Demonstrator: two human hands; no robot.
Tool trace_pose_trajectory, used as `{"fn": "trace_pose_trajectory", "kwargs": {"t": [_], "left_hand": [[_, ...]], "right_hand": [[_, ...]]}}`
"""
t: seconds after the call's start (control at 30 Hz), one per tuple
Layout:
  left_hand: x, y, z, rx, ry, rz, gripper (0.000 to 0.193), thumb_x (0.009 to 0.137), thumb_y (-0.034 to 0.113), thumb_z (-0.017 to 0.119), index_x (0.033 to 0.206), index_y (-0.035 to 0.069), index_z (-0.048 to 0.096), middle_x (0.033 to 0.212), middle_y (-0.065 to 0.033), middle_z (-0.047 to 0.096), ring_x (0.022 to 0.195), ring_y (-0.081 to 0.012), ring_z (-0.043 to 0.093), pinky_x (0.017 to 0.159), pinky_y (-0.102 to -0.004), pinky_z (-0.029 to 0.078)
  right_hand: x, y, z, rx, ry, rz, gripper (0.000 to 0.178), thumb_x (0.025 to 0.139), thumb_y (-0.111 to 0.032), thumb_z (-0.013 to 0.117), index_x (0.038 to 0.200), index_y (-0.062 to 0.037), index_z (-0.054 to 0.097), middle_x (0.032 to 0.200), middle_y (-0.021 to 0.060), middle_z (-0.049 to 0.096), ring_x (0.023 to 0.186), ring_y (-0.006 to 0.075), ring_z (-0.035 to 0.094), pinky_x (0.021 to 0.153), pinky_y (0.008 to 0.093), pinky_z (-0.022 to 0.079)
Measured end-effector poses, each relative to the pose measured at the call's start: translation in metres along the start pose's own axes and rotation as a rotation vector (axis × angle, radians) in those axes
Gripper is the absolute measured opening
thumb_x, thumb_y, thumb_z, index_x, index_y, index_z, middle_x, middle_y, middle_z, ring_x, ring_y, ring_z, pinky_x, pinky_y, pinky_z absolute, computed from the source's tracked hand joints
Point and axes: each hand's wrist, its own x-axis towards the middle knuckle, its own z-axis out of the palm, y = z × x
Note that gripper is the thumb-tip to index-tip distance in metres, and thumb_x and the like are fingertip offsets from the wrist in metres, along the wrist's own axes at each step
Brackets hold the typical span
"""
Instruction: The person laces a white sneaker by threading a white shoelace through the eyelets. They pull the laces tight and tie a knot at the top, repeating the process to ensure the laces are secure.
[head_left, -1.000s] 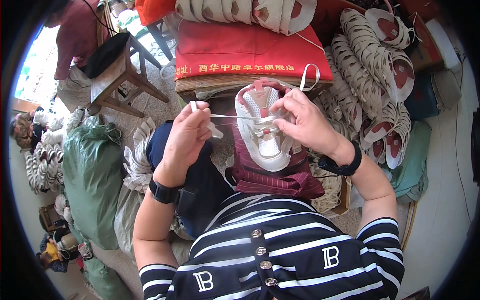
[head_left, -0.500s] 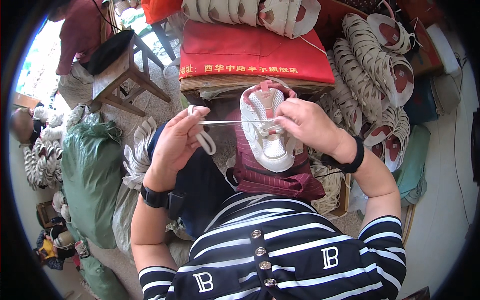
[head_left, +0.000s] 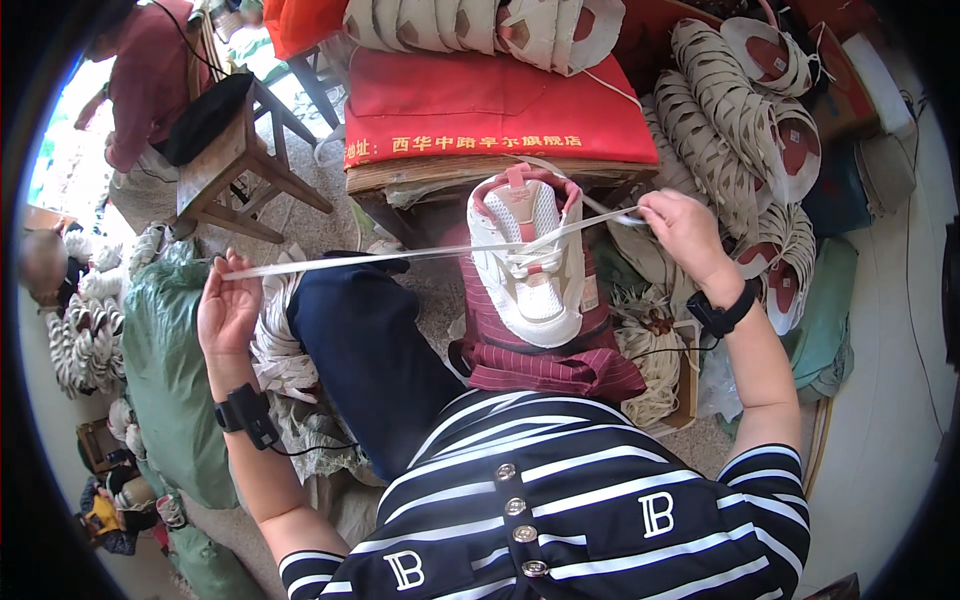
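Lacing in progress: white shoe (head_left: 527,262) propped on striped-cloth lap, white lace (head_left: 400,256) drawn taut sideways. Left hand (head_left: 228,312) and right hand (head_left: 680,228) fingers pinched on lace ends. Next, probably: threading next eyelet.

Bright, even daylight fills the scene, strongest at the upper left beyond the wooden stool (head_left: 235,165), where the ground washes out to white. Shadows are soft. The fisheye bends edges toward a black rim. The white shoe (head_left: 525,262) is sharp; the margins blur slightly.
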Motion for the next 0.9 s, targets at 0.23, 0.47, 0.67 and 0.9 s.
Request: {"fn": "trace_pose_trajectory", "kwargs": {"t": [0.23,0.47,0.67,0.9], "left_hand": [[0.028,0.045,-0.064,-0.210,0.015,0.064,0.031,0.107,0.018,0.040,0.116,0.003,0.066,0.072,-0.0002,0.043,0.063,-0.0141,0.036,0.059,-0.0301,0.032],[0.017,0.055,-0.054,0.088,0.166,0.278,0.039,0.112,0.026,0.033,0.125,0.004,0.063,0.071,0.0018,0.043,0.058,-0.0118,0.034,0.053,-0.0276,0.031],[-0.035,-0.092,0.088,0.816,-0.213,0.343,0.032,0.109,0.023,0.045,0.126,0.003,0.064,0.081,0.0026,0.055,0.062,-0.0037,0.040,0.053,-0.0204,0.033],[-0.054,-0.237,0.122,1.113,-0.572,0.091,0.037,0.111,0.033,0.044,0.107,0.005,0.068,0.087,0.0007,0.066,0.063,-0.0032,0.052,0.060,-0.0187,0.042]], "right_hand": [[-0.021,0.062,0.010,1.321,0.096,0.818,0.019,0.103,-0.018,0.059,0.108,0.0000,0.063,0.100,0.0143,0.074,0.090,0.0238,0.074,0.078,0.0361,0.061],[-0.037,0.123,-0.005,1.947,0.486,0.863,0.018,0.099,-0.005,0.063,0.115,0.0029,0.063,0.099,0.0116,0.071,0.092,0.0204,0.070,0.089,0.0328,0.061],[0.004,-0.031,-0.005,1.198,-0.032,0.502,0.015,0.098,-0.015,0.065,0.110,-0.0064,0.070,0.092,-0.0017,0.067,0.075,0.0047,0.060,0.064,0.0185,0.047],[0.025,-0.114,0.009,0.371,-0.012,-0.278,0.017,0.086,-0.007,0.073,0.100,-0.0039,0.064,0.103,0.0107,0.053,0.087,0.0271,0.063,0.074,0.0388,0.052]]}}
